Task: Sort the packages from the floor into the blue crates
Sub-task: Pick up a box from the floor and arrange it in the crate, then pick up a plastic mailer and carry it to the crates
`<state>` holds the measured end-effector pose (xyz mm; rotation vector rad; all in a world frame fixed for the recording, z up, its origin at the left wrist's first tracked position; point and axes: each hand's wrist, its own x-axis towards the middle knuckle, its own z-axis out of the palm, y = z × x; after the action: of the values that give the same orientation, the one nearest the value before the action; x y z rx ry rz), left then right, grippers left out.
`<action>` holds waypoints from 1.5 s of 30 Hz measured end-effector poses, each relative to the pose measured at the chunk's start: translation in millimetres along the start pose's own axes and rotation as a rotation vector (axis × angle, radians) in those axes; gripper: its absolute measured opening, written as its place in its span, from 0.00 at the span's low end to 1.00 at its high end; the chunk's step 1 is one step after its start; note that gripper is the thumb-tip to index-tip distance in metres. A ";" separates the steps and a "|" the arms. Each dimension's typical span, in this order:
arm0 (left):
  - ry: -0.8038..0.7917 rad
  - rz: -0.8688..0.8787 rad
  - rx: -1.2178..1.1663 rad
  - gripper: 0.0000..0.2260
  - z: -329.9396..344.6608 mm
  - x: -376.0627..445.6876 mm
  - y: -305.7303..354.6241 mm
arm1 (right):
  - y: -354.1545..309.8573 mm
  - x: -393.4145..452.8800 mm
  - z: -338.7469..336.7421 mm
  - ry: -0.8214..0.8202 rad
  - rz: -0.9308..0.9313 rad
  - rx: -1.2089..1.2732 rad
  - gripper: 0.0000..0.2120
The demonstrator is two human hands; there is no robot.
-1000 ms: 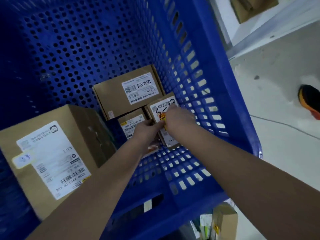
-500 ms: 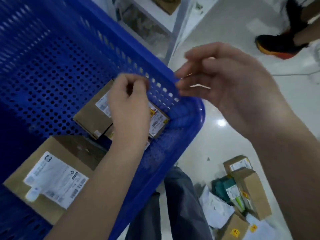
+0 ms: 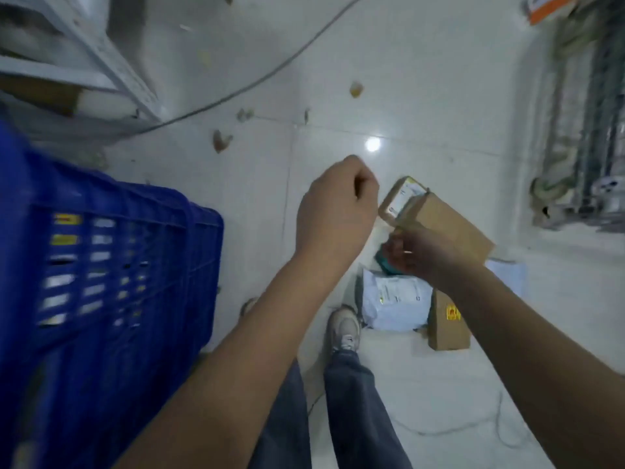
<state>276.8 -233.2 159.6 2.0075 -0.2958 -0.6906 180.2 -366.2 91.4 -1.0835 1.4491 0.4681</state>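
The blue crate point(image 3: 118, 265) stands at the left, blurred, and I see only its outer wall. On the white floor lies a pile of packages: a long brown box point(image 3: 446, 225) with a label at its far end, a teal package point(image 3: 384, 262), a white mailer bag point(image 3: 392, 299) and a small brown box point(image 3: 448, 321) with a yellow sticker. My left hand point(image 3: 338, 204) hovers left of the long box, curled into a loose fist with nothing in it. My right hand point(image 3: 419, 255) is over the pile beside the long box, fingers loosely apart; I cannot tell whether it touches the box.
A grey metal shelf point(image 3: 101, 62) stands at the upper left, and a cable point(image 3: 257, 81) runs across the floor beyond it. Paper scraps litter the tiles. Cluttered racking point(image 3: 581, 130) fills the right edge. My shoe point(image 3: 343, 330) and trouser legs are below the pile.
Both hands have left the crate's inside. My view swung right, from the crate to the floor pile. My right hand dropped toward the long brown box and my left hand closed into a fist.
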 end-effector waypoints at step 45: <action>-0.520 -0.617 0.132 0.13 326.3 -11.6 -284.2 | 286.8 230.6 -111.9 0.159 0.226 0.444 0.25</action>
<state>57.4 -316.6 -204.1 2.0204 -0.0100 -1.6245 -84.7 -396.4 -186.0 -0.6159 1.7244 0.2019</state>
